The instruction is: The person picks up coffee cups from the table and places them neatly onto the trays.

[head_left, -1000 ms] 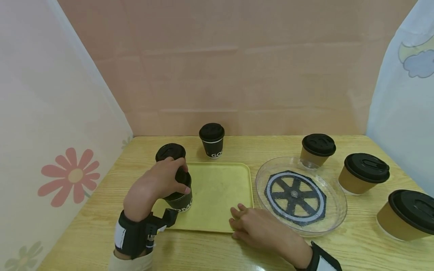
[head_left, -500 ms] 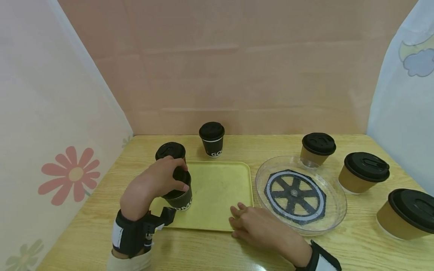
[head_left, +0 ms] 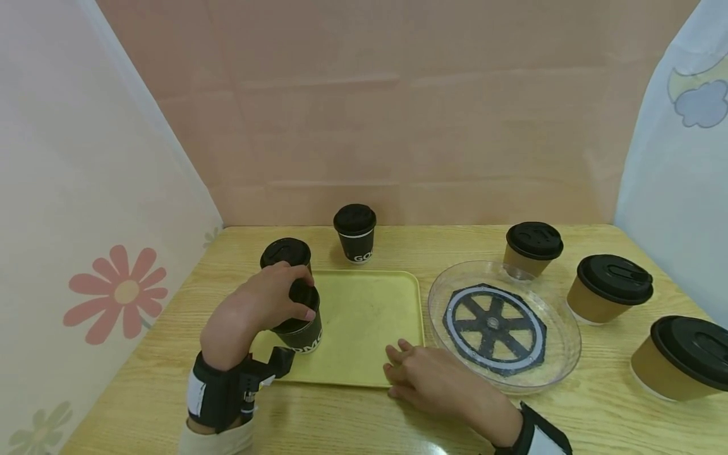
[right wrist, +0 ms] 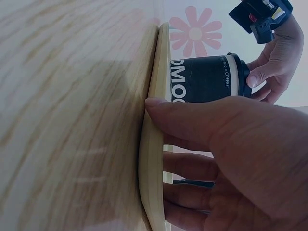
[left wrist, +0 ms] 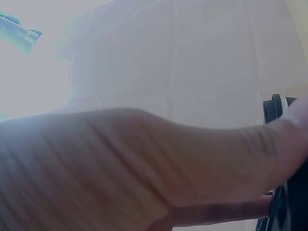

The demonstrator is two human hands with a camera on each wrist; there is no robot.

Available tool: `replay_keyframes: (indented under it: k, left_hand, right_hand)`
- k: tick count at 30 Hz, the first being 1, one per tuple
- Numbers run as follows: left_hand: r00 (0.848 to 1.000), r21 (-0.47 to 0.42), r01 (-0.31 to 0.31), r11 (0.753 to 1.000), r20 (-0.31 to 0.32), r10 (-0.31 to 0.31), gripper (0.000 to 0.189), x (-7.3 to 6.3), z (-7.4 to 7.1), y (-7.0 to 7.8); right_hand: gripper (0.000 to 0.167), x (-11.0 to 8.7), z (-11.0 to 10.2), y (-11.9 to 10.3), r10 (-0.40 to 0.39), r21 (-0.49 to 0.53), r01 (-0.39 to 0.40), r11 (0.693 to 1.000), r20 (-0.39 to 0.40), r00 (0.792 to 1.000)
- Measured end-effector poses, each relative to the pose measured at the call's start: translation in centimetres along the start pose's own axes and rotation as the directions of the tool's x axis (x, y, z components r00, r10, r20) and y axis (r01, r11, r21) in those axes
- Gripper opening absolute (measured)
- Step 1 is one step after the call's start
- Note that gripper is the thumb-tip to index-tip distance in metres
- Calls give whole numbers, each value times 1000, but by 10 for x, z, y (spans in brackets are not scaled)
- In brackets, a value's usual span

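Observation:
A black lidded paper coffee cup (head_left: 304, 336) with white lettering stands upright at the left of the yellow tray (head_left: 366, 306). My left hand (head_left: 258, 298) grips the cup by its black lid from above, thumb on the near side. In the left wrist view the thumb (left wrist: 231, 159) hides most of the lid. My right hand (head_left: 429, 379) holds the tray's near right corner. The right wrist view has that thumb (right wrist: 178, 115) against the outer rim, with the other fingers over the inner side.
Behind the gripped cup stands another black cup (head_left: 286, 251); a third (head_left: 356, 234) is behind the tray. Right of the tray lies a clear round dish (head_left: 569, 366) with a dark wheel-like pattern (head_left: 493, 325). Brown cups (head_left: 526, 260), (head_left: 597, 303), (head_left: 671, 373) with black lids line the right side.
Little differs. My left forearm has shifted very slightly left, while the left hand stays on the cup's lid and the right hand stays at the tray corner.

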State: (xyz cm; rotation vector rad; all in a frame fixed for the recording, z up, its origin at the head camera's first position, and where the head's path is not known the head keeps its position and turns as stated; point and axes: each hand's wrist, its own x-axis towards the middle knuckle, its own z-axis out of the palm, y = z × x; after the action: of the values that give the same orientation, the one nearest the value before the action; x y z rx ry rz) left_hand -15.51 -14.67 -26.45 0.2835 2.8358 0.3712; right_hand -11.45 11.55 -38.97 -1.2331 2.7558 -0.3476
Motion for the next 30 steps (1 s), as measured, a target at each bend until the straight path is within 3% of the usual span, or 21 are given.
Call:
replay_keyframes:
  k: [8, 18, 30]
  left_hand:
    - [1000, -3, -10, 1000, -6, 10, 47, 0, 1, 1]
    - [996, 0, -84, 996, -38, 84, 43, 6, 5, 9]
    - [996, -33, -84, 996, -44, 83, 54, 4, 7, 9]
  right_hand:
    - [35, 0, 1, 0, 0, 7, 0, 1000, -2, 1000]
    - [34, 0, 1, 0, -1, -4, 1, 1000, 2, 1000]
    - [34, 1, 1, 1, -5, -2, 5, 1000, 1, 1000]
